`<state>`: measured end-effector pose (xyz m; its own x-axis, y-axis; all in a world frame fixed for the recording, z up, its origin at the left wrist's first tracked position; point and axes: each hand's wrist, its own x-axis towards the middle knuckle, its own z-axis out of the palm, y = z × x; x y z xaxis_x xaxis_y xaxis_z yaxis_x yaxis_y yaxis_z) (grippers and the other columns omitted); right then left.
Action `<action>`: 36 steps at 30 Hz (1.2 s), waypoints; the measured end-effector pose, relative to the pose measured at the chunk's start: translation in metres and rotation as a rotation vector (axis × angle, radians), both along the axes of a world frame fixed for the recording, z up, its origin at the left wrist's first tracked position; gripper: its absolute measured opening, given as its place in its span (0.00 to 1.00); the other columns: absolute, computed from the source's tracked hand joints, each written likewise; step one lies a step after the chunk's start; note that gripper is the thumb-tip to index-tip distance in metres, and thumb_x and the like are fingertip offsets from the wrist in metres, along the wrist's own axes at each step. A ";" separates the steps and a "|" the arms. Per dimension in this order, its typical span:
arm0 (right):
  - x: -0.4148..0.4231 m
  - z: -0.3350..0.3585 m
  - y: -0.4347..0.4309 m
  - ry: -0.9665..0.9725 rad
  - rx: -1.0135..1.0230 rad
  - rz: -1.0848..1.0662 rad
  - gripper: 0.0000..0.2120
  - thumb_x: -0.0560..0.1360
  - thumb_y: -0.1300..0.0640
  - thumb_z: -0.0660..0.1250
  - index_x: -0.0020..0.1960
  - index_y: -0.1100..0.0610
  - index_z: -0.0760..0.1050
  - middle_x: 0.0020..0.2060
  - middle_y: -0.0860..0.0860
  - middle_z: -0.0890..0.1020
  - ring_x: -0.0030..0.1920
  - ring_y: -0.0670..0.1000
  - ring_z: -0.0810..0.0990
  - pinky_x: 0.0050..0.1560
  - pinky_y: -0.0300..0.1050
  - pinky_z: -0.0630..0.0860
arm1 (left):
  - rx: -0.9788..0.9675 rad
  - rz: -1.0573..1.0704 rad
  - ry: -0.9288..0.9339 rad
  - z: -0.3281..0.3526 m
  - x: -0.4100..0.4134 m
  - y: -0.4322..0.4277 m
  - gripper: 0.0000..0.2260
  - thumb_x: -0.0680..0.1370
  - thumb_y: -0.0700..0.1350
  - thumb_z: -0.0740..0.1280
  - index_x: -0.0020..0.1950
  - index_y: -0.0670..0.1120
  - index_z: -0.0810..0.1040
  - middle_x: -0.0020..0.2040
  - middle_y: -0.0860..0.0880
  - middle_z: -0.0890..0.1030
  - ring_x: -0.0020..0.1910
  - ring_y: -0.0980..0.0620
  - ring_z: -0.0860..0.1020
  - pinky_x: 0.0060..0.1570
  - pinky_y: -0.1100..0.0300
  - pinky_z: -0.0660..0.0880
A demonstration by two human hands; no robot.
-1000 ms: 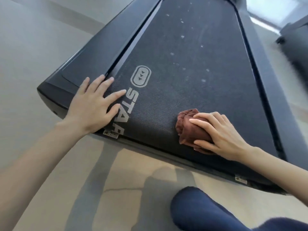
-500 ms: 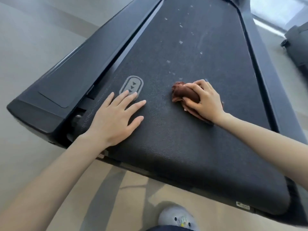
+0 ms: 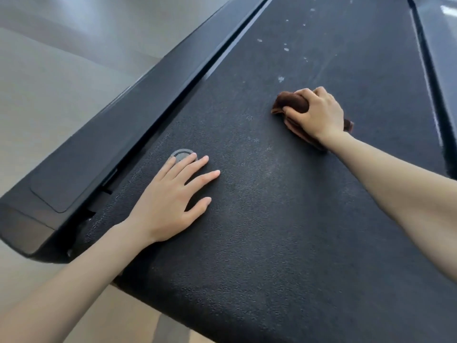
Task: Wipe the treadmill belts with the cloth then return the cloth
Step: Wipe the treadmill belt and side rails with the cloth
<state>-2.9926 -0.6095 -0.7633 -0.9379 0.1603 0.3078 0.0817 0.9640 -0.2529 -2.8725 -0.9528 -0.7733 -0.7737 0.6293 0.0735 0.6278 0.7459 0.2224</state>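
Brown cloth, bunched into a wad on the treadmill belt at 2 o'clock of the view, clenched under the curled fingers of the right grip. Judged soft, light and limp; best held from above as a wad, loose edges tucked under the palm. Dark reddish brown, creased, one corner trailing at 4 o'clock of the hand. Left grip flat and spread on the belt at 8 o'clock, holding nothing. White specks at 12 o'clock of the cloth.
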 end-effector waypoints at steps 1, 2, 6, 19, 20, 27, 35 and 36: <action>0.003 0.000 -0.009 0.011 -0.002 -0.025 0.22 0.72 0.37 0.64 0.60 0.48 0.74 0.53 0.57 0.75 0.57 0.61 0.73 0.56 0.52 0.70 | -0.004 0.001 -0.003 0.001 0.001 0.001 0.25 0.77 0.59 0.50 0.73 0.55 0.64 0.74 0.52 0.61 0.75 0.51 0.55 0.74 0.49 0.50; 0.011 0.001 -0.019 0.021 -0.004 -0.023 0.22 0.71 0.37 0.64 0.59 0.50 0.75 0.52 0.57 0.75 0.55 0.61 0.74 0.56 0.52 0.70 | -0.008 0.003 -0.003 0.003 0.000 0.001 0.25 0.77 0.58 0.50 0.73 0.54 0.64 0.74 0.52 0.61 0.75 0.51 0.56 0.74 0.49 0.51; 0.080 -0.005 -0.071 0.073 0.004 0.292 0.22 0.71 0.38 0.65 0.57 0.52 0.77 0.48 0.55 0.76 0.48 0.58 0.75 0.50 0.52 0.72 | -0.066 -0.021 0.017 0.008 -0.009 -0.004 0.25 0.78 0.56 0.51 0.72 0.48 0.65 0.73 0.51 0.63 0.74 0.52 0.59 0.73 0.52 0.54; -0.022 -0.003 -0.069 0.079 0.095 0.217 0.22 0.73 0.40 0.63 0.63 0.51 0.74 0.54 0.55 0.75 0.57 0.57 0.71 0.55 0.52 0.70 | 0.060 -0.002 -0.006 0.000 -0.084 -0.013 0.26 0.76 0.57 0.51 0.72 0.48 0.66 0.73 0.50 0.64 0.74 0.51 0.58 0.72 0.47 0.56; -0.040 -0.002 -0.072 0.066 0.088 0.183 0.23 0.74 0.40 0.63 0.63 0.51 0.74 0.56 0.56 0.75 0.58 0.57 0.71 0.56 0.52 0.70 | 0.079 0.002 0.001 -0.001 -0.084 -0.014 0.26 0.76 0.57 0.51 0.71 0.48 0.67 0.73 0.50 0.64 0.74 0.51 0.58 0.73 0.48 0.55; -0.047 -0.001 -0.103 0.082 0.013 -0.028 0.20 0.72 0.42 0.64 0.59 0.52 0.76 0.53 0.57 0.75 0.57 0.58 0.73 0.55 0.50 0.71 | 0.045 -0.018 0.021 -0.001 -0.082 -0.016 0.29 0.76 0.57 0.46 0.73 0.47 0.64 0.74 0.47 0.62 0.75 0.48 0.57 0.73 0.48 0.52; 0.070 -0.001 -0.190 0.134 0.035 0.034 0.18 0.70 0.43 0.69 0.53 0.53 0.79 0.44 0.55 0.75 0.44 0.55 0.75 0.43 0.49 0.74 | -0.285 -0.292 0.106 0.014 -0.117 -0.088 0.29 0.73 0.63 0.32 0.75 0.60 0.43 0.75 0.60 0.45 0.75 0.58 0.42 0.73 0.50 0.39; 0.084 -0.001 -0.203 0.128 0.042 0.026 0.18 0.70 0.43 0.69 0.53 0.53 0.79 0.43 0.55 0.75 0.43 0.55 0.75 0.43 0.48 0.74 | -0.282 -0.297 0.083 0.016 -0.121 -0.099 0.29 0.73 0.64 0.33 0.74 0.62 0.43 0.75 0.61 0.46 0.74 0.59 0.41 0.73 0.50 0.39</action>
